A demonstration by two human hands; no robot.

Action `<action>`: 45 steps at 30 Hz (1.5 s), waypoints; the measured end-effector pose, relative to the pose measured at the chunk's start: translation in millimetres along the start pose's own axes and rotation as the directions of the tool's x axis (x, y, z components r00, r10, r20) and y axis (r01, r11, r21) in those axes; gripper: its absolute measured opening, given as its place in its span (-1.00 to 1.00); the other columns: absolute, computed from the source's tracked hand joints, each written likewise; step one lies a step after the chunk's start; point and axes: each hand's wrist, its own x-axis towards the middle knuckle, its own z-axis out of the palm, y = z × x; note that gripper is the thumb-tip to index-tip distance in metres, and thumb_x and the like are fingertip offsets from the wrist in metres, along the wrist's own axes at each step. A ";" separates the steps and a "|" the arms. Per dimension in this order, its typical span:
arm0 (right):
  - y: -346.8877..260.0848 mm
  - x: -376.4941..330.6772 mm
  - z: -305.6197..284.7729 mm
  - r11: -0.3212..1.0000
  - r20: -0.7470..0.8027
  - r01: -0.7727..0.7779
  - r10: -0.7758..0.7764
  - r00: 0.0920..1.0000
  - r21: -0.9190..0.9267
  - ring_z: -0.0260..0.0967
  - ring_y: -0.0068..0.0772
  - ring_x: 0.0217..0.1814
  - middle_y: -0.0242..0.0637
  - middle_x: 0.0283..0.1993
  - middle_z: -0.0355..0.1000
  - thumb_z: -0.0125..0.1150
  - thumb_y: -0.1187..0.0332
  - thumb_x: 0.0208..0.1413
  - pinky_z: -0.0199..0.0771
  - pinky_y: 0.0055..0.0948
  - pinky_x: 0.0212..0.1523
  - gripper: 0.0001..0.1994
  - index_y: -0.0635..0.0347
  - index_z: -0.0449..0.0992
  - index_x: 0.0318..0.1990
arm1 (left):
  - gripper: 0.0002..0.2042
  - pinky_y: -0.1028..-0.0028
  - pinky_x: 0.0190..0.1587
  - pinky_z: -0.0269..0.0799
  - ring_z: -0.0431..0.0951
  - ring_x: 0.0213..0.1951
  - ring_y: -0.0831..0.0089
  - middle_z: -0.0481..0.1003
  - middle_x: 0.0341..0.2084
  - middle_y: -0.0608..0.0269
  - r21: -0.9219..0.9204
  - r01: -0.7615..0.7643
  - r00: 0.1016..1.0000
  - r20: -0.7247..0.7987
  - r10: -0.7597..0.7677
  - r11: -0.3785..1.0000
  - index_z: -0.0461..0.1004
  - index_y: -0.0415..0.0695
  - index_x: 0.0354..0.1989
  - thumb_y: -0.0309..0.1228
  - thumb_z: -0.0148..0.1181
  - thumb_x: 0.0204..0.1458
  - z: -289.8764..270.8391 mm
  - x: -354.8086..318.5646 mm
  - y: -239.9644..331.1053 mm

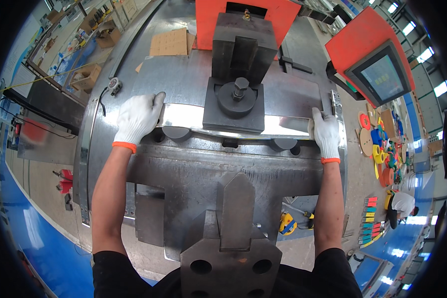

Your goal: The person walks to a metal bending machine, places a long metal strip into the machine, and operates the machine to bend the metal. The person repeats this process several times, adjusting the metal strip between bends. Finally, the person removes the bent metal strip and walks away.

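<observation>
Shiny metal strip (193,116) spans between both hands, under the dark press block (236,94). Left hand (136,119) and right hand (327,133), gloved, each curled around an end. Likely stiff, slick, sharp-edged; end grips suit it.

The one view looks steeply down from the person's head, close over the machine bed (198,164). Its fisheye rim bends the floor (39,208) around it.
</observation>
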 end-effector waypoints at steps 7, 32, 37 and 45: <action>-2.4 -1.9 -0.9 0.995 0.039 -0.016 0.012 0.999 0.100 0.61 -0.21 -0.41 -0.13 -0.47 0.60 0.11 -0.17 0.32 0.51 -0.27 -0.25 -0.42 0.27 0.70 -0.17 | -0.47 -0.01 -0.17 0.51 0.65 -0.33 -0.14 0.60 -0.53 -0.08 -0.029 0.053 0.994 0.101 -0.050 0.998 0.66 -0.17 -0.41 0.02 0.01 0.38 -7.3 3.0 3.1; -5.3 -5.0 -0.5 0.991 -0.029 0.046 -0.043 0.999 0.129 0.42 -0.46 -0.63 -0.34 -0.66 0.45 0.13 -0.07 0.37 0.37 -0.37 -0.46 -0.48 0.22 0.60 -0.45 | -0.42 0.01 -0.16 0.55 0.68 -0.33 -0.08 0.63 -0.52 -0.05 0.015 0.033 0.998 0.045 -0.034 0.999 0.65 -0.14 -0.48 0.05 -0.07 0.39 -3.4 1.9 6.8; -19.7 -15.8 -8.0 0.982 0.075 -0.023 0.008 0.997 0.188 0.50 -0.36 -0.57 -0.28 -0.64 0.49 0.13 -0.10 0.34 0.44 -0.33 -0.37 -0.45 0.26 0.63 -0.41 | -0.47 -0.01 -0.16 0.52 0.66 -0.30 -0.12 0.62 -0.48 -0.09 0.010 0.049 0.997 0.057 -0.050 0.999 0.65 -0.17 -0.41 0.03 -0.01 0.37 -1.7 1.1 1.3; 2.3 -2.0 1.8 0.999 -0.011 0.027 -0.027 1.000 0.038 0.62 0.00 -0.32 0.02 -0.44 0.59 0.13 -0.15 0.31 0.52 -0.16 -0.17 -0.43 0.29 0.69 -0.25 | -0.43 -0.02 -0.14 0.55 0.67 -0.32 -0.12 0.62 -0.50 -0.11 0.019 0.025 0.999 0.035 -0.026 0.999 0.66 -0.17 -0.44 0.04 -0.06 0.39 -1.0 0.0 3.6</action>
